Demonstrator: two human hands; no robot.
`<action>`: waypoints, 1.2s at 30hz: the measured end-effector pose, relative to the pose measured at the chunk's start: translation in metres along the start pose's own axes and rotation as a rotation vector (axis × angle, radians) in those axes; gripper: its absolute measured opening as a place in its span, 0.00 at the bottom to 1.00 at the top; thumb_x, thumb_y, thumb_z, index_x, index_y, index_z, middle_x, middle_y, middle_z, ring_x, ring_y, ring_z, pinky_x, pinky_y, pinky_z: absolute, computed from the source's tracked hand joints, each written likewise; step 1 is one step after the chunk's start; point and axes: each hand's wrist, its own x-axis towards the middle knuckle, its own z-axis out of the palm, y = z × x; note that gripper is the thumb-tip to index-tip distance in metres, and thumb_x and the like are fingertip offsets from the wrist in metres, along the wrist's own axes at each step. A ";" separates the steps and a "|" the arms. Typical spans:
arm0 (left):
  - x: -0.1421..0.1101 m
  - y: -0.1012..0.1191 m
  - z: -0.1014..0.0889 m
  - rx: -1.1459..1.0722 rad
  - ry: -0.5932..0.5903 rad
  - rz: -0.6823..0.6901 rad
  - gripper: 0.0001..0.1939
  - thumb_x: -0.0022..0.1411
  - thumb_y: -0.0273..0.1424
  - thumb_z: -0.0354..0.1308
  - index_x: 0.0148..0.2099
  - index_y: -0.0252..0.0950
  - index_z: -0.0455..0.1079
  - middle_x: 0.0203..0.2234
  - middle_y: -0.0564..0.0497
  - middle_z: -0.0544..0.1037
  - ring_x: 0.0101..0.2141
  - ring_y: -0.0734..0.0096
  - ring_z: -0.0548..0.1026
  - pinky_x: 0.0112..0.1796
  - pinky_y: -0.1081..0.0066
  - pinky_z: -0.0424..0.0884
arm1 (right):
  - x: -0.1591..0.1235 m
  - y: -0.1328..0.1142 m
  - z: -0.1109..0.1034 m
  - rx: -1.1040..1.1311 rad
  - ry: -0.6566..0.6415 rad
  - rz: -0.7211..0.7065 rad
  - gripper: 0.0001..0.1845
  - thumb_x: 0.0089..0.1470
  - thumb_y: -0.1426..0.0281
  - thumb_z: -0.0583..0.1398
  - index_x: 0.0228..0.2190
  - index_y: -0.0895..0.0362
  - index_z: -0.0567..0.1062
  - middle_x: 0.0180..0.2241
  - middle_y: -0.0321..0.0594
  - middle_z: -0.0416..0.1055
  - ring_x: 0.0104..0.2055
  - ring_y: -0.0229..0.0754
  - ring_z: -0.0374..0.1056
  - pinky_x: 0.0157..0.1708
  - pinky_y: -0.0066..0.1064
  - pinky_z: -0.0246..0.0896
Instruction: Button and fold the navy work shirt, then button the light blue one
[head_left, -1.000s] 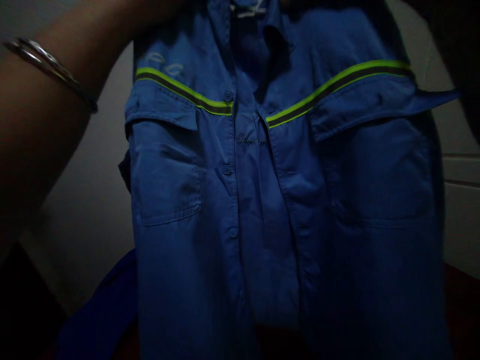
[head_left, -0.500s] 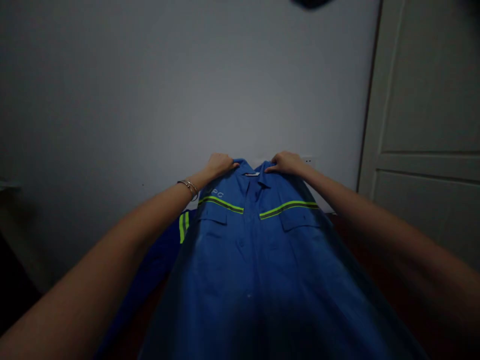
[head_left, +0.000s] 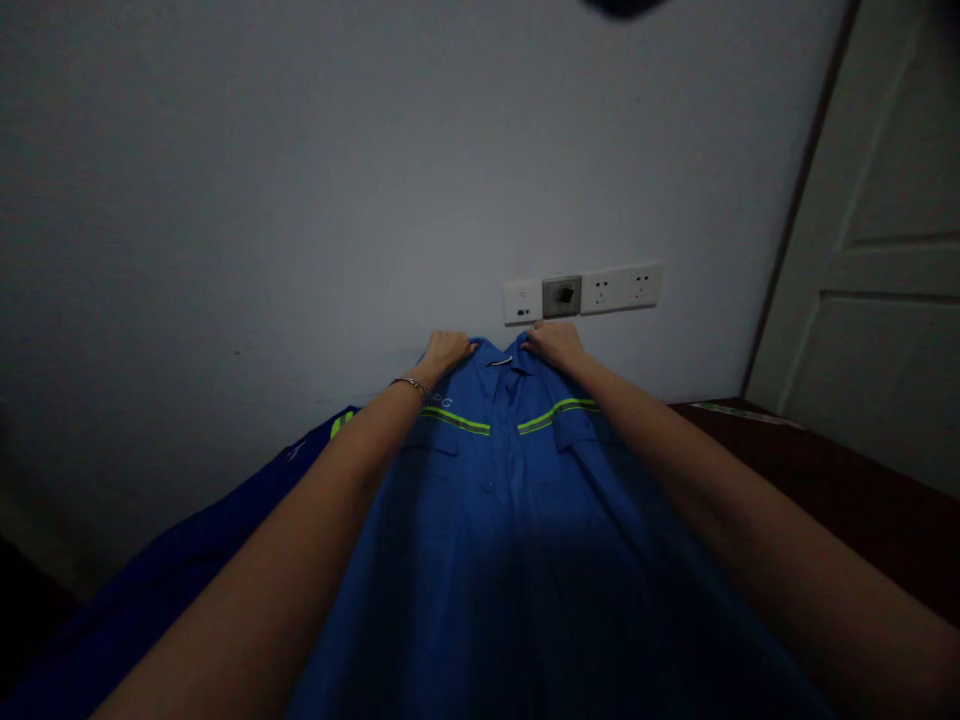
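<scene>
As the head view looks down both arms [head_left: 300, 560], the left hand [head_left: 448, 348] clutches the blue shirt [head_left: 480, 520] beside its collar [head_left: 487, 353], the right hand [head_left: 556, 343] gripping the other side! Front up, it stretches between the arms, near the wall sockets [head_left: 621, 289], darker blue clothing [head_left: 180, 560] alongside.

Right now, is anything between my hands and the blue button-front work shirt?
Nothing visible is: your left hand and right hand both grip the blue button-front work shirt beside its collar. The darker blue garment lies to the left, not in between.
</scene>
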 end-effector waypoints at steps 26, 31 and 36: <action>-0.052 -0.004 0.112 -0.391 -0.535 -0.011 0.30 0.52 0.47 0.51 0.53 0.36 0.64 0.47 0.44 0.72 0.44 0.60 0.72 0.41 0.71 0.67 | -0.053 -0.039 0.073 -0.017 -0.180 0.136 0.17 0.56 0.74 0.49 0.47 0.62 0.65 0.47 0.57 0.63 0.49 0.52 0.58 0.43 0.41 0.52; -0.079 -0.065 0.092 -0.310 -0.494 -0.098 0.26 0.57 0.39 0.48 0.55 0.31 0.62 0.49 0.43 0.70 0.47 0.64 0.70 0.43 0.75 0.65 | -0.049 -0.059 0.049 0.057 -0.195 0.101 0.18 0.54 0.74 0.51 0.48 0.61 0.64 0.46 0.57 0.63 0.48 0.52 0.60 0.43 0.41 0.53; -0.121 -0.146 0.071 -0.200 -0.515 -0.212 0.26 0.56 0.39 0.50 0.54 0.31 0.62 0.51 0.41 0.68 0.49 0.62 0.68 0.46 0.73 0.64 | -0.033 -0.097 0.019 0.140 -0.184 0.011 0.19 0.53 0.71 0.51 0.48 0.61 0.63 0.45 0.56 0.65 0.45 0.53 0.64 0.40 0.40 0.57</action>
